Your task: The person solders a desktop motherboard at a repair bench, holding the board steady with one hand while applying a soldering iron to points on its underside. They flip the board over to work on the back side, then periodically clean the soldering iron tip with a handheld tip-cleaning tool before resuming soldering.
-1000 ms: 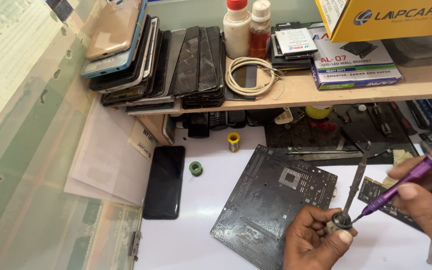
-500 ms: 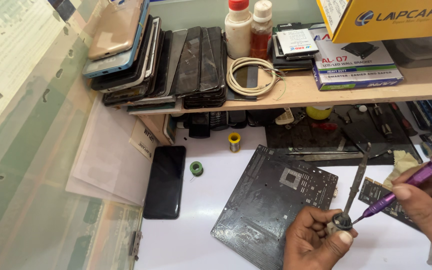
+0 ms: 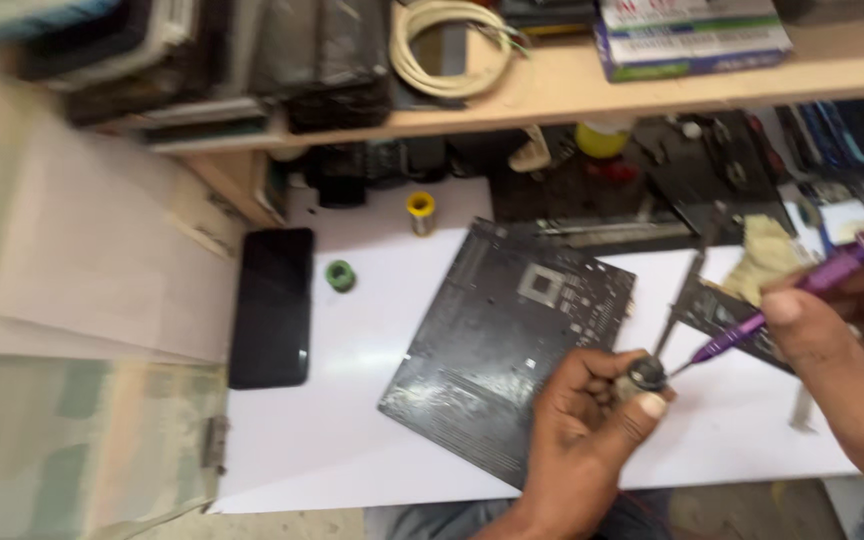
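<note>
Fingers of the left hand (image 3: 592,420) curl tightly round a small round part (image 3: 644,378), dark in the middle with a pale rim, pinched between thumb and forefinger just above the near edge of the counter (image 3: 352,440). It looks light and hard, probably a little slippery, and small enough that a pinch at its rim seems the only sensible hold; blur hides what it is exactly. The right hand (image 3: 842,340) comes in from the right, wrist raised, grasping a slim purple screwdriver (image 3: 802,295) like a pen, its tip touching the part. The tool looks stiff and light, best held well up the handle as here.

Just beyond the left hand lies a dark circuit board (image 3: 512,340), flat on the white counter; it is likely rigid but fragile, better taken by its edges. A black phone (image 3: 272,305) lies face up well to the left, with a green ring (image 3: 340,275) and a yellow solder spool (image 3: 420,210) farther back. Above, a wooden shelf (image 3: 652,95) carries a coiled pale cable (image 3: 447,45) and stacked boxes (image 3: 692,35).
</note>
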